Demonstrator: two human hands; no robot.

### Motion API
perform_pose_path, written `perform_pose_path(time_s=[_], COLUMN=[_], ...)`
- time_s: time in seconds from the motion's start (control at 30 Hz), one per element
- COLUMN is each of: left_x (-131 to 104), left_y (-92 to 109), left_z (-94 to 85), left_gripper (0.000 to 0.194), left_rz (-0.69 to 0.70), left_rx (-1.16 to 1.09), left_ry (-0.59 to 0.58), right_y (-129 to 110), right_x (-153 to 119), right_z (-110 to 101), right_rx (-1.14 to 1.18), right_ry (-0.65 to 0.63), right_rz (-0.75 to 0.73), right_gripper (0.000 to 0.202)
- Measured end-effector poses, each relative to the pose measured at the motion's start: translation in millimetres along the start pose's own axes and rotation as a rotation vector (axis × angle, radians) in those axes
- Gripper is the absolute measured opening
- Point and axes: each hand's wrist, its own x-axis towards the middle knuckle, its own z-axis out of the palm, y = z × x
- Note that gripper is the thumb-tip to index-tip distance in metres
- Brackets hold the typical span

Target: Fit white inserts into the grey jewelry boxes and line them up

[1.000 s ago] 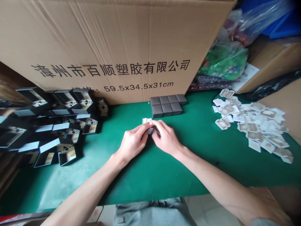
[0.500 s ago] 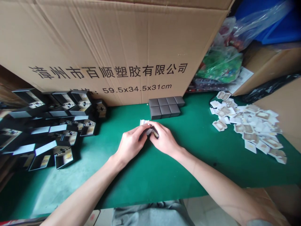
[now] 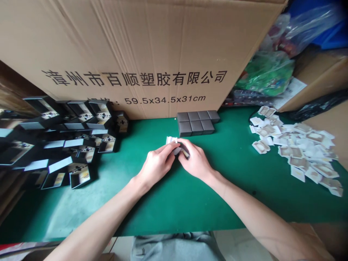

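Observation:
My left hand (image 3: 160,161) and my right hand (image 3: 196,158) meet over the green table, fingertips almost touching. Wrapped round a small dark box (image 3: 185,151), my right hand hides most of it. A white insert (image 3: 171,139) pokes out past the fingers of my left hand, which are closed on it at the box. How far the insert sits inside the box is covered by my fingers. Just beyond my hands lies a block of several closed dark boxes (image 3: 196,123) set side by side.
Open dark boxes (image 3: 80,175) crowd the left side of the green table (image 3: 152,214). Loose white inserts (image 3: 299,145) are heaped at the right. A large cardboard carton (image 3: 141,43) stands along the back. Plastic bags (image 3: 269,72) lie at the back right.
The whole view has shifted a little, so the surroundings appear farther right. My hands keep hold of the box and insert, with only slight finger movement.

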Motion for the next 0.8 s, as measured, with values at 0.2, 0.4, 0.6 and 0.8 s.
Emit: perform_pose_path(time_s=[0.2,0.4,0.6,0.8], left_x=[1.8,3.5,4.2,3.4], left_y=[2.7,5.3,5.0,1.9], left_z=[-2.5,-3.3,-5.2,-2.7], left_gripper=[0.028,0.029,0.025,0.022], left_rz=[-0.008,-0.018,-0.006,0.019], left_rx=[-0.018,-0.017,-0.02,-0.054], left_ry=[-0.007,0.003,0.0,0.035], right_y=[1.5,-1.6,-2.9,-2.7], right_x=[-2.6,-3.1,-2.9,-1.7], right_z=[-0.4,-3.4,-4.0,-5.0], right_rx=[-0.032,-0.022,-0.042,-0.069], right_ry=[0.036,0.01,0.006,0.015], right_rz=[-0.072,-0.02,0.011,-0.051], right_gripper=[0.037,0.033,0.034,0.03])
